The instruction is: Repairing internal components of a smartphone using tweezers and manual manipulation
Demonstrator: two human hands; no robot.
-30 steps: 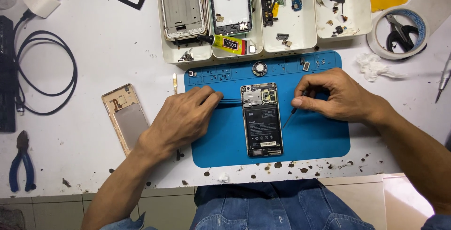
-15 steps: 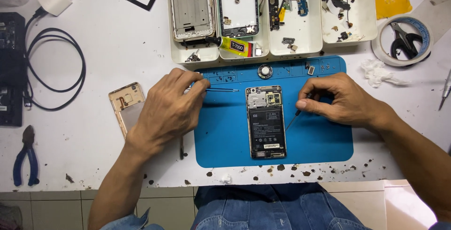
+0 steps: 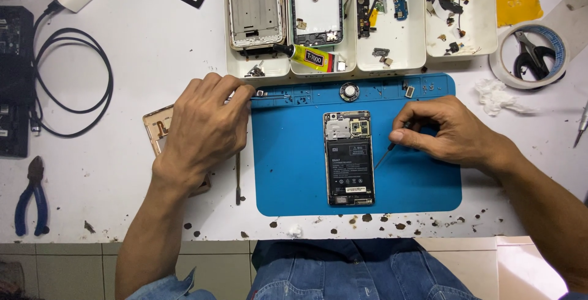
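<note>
Opened phone (image 3: 349, 158) lies back-off, upright, in the middle of the blue repair mat (image 3: 294, 177), battery and board showing. Mat sits at the desk's (image 3: 122, 49) front edge, centre.

Right hand (image 3: 450, 133) rests on the mat's right half, fingers pinched on a thin dark screwdriver (image 3: 387, 150); tip points down-left, just beside the phone's right edge, at about battery height.

Left hand (image 3: 205, 130) lies over the mat's top-left corner, fingers curled; fingertips at a pair of tweezers (image 3: 272, 95) along the mat's top edge. Can't tell if it actually grips them. A gold back cover (image 3: 160, 127) is partly under this hand, and a thin metal spudger (image 3: 237, 177) lies just left of the mat.

Behind the mat, at the desk's far edge: white parts trays (image 3: 392, 49) w/ phone frames, small boards, and a yellow glue tube (image 3: 309, 58). Blue pliers (image 3: 32, 197) at front-left; tape roll (image 3: 534, 55) w/ scissors inside it at right.
</note>
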